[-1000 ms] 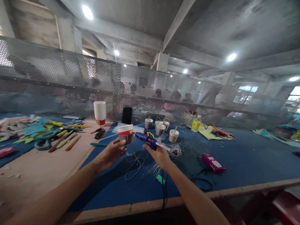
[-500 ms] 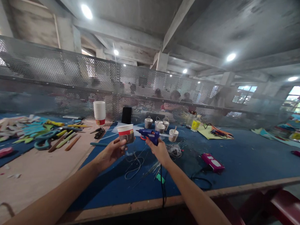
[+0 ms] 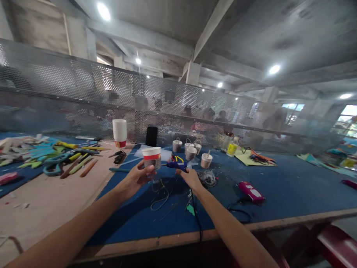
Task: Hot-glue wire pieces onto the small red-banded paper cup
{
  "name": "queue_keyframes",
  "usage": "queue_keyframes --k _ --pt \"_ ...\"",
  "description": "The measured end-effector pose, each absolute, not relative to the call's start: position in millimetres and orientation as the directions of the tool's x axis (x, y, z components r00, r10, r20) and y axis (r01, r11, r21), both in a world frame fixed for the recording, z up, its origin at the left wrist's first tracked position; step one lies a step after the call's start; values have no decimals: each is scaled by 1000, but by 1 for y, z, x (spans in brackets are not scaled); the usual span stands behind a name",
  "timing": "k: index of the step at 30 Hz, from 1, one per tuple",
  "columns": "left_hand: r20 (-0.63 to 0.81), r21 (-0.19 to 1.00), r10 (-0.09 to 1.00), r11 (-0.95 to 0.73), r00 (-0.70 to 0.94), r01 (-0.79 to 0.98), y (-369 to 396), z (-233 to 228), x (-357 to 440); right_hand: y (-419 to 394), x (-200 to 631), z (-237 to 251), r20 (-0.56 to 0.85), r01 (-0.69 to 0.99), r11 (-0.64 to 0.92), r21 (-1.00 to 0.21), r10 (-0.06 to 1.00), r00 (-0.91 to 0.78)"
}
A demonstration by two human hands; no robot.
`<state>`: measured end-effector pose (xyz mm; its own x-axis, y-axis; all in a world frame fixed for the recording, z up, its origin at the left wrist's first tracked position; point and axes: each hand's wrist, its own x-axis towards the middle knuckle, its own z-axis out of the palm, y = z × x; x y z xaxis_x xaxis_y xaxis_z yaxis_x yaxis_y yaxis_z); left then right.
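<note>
Upright in my left hand (image 3: 138,178) is a paper cup (image 3: 151,153) with a white rim, a red band and a grey lower part; my fingers are closed round its base. My right hand (image 3: 191,179) is wrapped round a blue hot glue gun (image 3: 177,165), whose nozzle points left at the cup's lower side. Whether the nozzle touches the cup, I cannot tell. A black cord (image 3: 196,218) runs from the gun down over the table edge. Below the cup, loose grey string (image 3: 161,202) lies on the blue mat.
Behind my hands stand several small grey cups (image 3: 190,153) with string loops and a stack of paper cups (image 3: 120,131). Scissors (image 3: 53,164) and clay-like sticks lie left. A string bundle (image 3: 207,178), a magenta device (image 3: 252,192) and a bottle (image 3: 232,147) are right. A perforated screen (image 3: 80,87) closes the back.
The glue gun has dropped lower and its nozzle now sits by the cup's lower side. The cup has shifted slightly right in view, still in my left hand.
</note>
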<state>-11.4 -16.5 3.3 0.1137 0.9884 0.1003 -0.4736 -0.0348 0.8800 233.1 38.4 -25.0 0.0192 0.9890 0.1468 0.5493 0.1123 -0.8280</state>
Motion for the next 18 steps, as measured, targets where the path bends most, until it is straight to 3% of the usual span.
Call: queue_keyframes --k 4,11,14,16,18 --pt "111 876 986 -40 121 -481 -12 -1 -12 40 231 -26 130 788 32 -614 990 61" --pt "152 874 983 -83 106 -479 -7 -8 -13 37 233 -29 133 878 19 -478 990 51" --pt "161 871 984 -104 78 -481 -8 -7 -10 32 232 -27 274 898 95 -429 961 28" --pt "176 870 983 -130 54 -475 -7 -7 -9 28 225 -22 420 868 216 -448 908 -9" --pt "190 878 981 -155 33 -453 -7 -6 -8 21 211 -15 450 718 371 -589 889 -90"
